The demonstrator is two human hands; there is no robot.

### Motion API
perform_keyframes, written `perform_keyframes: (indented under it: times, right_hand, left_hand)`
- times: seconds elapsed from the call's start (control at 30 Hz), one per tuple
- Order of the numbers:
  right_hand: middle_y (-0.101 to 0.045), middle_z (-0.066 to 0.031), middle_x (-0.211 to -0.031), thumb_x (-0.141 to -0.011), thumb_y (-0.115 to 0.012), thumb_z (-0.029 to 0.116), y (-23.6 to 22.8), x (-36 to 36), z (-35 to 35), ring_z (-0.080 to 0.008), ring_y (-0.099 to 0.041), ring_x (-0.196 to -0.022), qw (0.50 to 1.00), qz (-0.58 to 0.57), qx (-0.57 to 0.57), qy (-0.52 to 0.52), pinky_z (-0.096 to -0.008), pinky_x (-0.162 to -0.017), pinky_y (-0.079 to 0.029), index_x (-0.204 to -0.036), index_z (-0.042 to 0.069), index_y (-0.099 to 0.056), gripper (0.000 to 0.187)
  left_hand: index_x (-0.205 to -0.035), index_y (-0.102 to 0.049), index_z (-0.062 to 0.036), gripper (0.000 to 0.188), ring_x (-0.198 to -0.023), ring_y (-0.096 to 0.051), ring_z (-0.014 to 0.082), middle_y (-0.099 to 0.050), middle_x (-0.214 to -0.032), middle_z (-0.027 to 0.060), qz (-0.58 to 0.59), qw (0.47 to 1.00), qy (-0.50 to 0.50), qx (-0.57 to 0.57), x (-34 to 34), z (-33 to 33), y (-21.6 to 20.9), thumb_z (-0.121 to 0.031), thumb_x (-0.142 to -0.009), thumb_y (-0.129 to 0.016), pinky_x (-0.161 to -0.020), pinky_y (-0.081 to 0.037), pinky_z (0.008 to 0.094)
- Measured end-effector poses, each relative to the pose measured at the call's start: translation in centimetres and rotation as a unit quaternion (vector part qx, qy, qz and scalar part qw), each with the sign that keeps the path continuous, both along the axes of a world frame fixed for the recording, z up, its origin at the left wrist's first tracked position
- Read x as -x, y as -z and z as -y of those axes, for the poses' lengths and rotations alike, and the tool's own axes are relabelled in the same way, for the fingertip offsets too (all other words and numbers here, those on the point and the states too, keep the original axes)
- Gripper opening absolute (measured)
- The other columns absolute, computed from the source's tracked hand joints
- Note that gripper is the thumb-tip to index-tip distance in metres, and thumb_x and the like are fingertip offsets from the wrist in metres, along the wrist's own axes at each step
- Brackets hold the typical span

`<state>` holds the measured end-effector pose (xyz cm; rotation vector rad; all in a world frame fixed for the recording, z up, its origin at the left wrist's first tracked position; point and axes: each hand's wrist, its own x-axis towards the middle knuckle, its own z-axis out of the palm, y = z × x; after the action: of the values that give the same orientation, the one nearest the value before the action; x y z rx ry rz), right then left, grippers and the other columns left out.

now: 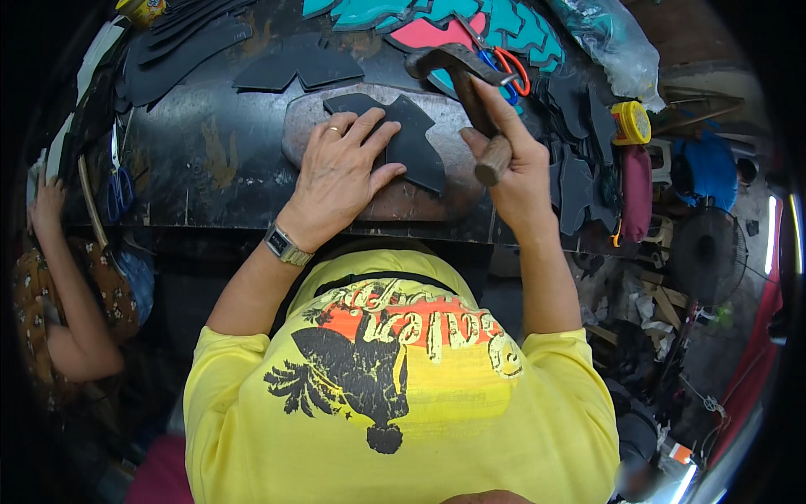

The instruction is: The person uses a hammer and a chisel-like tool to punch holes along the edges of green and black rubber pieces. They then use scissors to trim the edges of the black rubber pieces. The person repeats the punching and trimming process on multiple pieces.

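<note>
My left hand point(340, 164) lies with its fingers spread on a dark grey cut piece point(417, 151), a flat sheet with a notched outline. That piece rests on a brownish slab point(460, 164) set on the black worktable point(193, 160). In my right hand point(522, 164) is a hammer point(472, 101), my fingers closed round its wooden handle. Its dark, curved metal head is raised to the upper left of the hand, apart from the piece. Another dark cut piece point(298, 67) of similar shape lies just beyond the slab.
Teal cut pieces point(437, 13), a pink one point(437, 34) and red-and-blue scissors point(504, 67) lie at the far side. Dark pieces point(575, 185) and a yellow-lidded tub point(631, 123) line the right edge. Blue-handled scissors point(119, 189) lie left, near another person's arm point(71, 311).
</note>
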<state>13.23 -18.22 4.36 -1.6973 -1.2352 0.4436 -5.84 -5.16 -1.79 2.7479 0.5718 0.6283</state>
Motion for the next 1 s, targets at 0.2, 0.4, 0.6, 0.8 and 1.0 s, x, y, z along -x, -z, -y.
perform_keyframes:
  times: [0.2, 0.4, 0.6, 0.8, 1.0]
  right_hand:
    - [-0.072, -0.0215, -0.116, -0.097, -0.068, 0.003, 0.3, -0.7, -0.2, -0.0101, -0.064, -0.115, 0.967, 0.169, 0.182, 0.053, -0.0271, -0.094, -0.050, -0.147, 0.012, -0.056, 0.052]
    - [-0.073, -0.0178, -0.120, -0.095, -0.066, -0.003, 1.0, 0.2, 0.9, -0.0143, -0.068, -0.108, 0.961, 0.128, 0.244, 0.024, -0.0300, -0.093, -0.052, -0.149, 0.013, -0.055, 0.057]
    - [-0.070, -0.0143, -0.132, -0.095, -0.071, 0.005, 1.3, -1.7, 3.2, -0.0148, -0.065, -0.118, 0.984, 0.047, 0.155, 0.072, -0.0306, -0.100, -0.049, -0.148, 0.011, -0.057, 0.055]
    - [-0.069, -0.0071, -0.128, -0.094, -0.075, 0.004, 1.6, -1.1, 5.4, -0.0110, -0.062, -0.112, 0.994, -0.020, 0.053, 0.092, -0.0275, -0.098, -0.048, -0.148, 0.009, -0.057, 0.058]
    - [-0.068, -0.0070, -0.127, -0.094, -0.073, 0.001, 0.6, 0.0, 6.1, -0.0117, -0.062, -0.113, 0.996, 0.001, -0.013, 0.083, -0.0280, -0.098, -0.048, -0.148, 0.008, -0.057, 0.057]
  left_hand:
    - [-0.135, -0.063, -0.0114, 0.052, -0.123, -0.055, 0.0292, -0.060, -0.138, 0.0075, -0.010, 1.000, 0.006, 0.005, 0.0, 0.0, -0.2, -0.038, -0.092, -0.072, -0.104, -0.042, 0.0430]
    - [-0.130, -0.065, -0.0054, 0.051, -0.117, -0.056, 0.0254, -0.063, -0.130, 0.0070, 0.019, 1.000, 0.001, -0.013, -0.8, -0.3, 0.1, -0.035, -0.090, -0.074, -0.098, -0.043, 0.0407]
    - [-0.129, -0.065, -0.0058, 0.048, -0.106, -0.057, 0.0230, -0.061, -0.117, 0.0051, -0.012, 0.996, 0.005, -0.085, -2.2, -0.9, -0.1, -0.038, -0.094, -0.068, -0.088, -0.043, 0.0381]
    - [-0.138, -0.061, -0.0079, 0.050, -0.103, -0.058, 0.0260, -0.060, -0.112, 0.0075, -0.049, 0.995, 0.004, -0.092, -3.9, -1.5, -0.2, -0.037, -0.097, -0.067, -0.089, -0.045, 0.0404]
    - [-0.148, -0.053, -0.0067, 0.073, -0.112, -0.057, 0.0305, -0.059, -0.119, 0.0126, -0.056, 0.998, 0.016, -0.034, -4.1, -2.4, -0.1, -0.047, -0.091, -0.073, -0.095, -0.045, 0.0425]
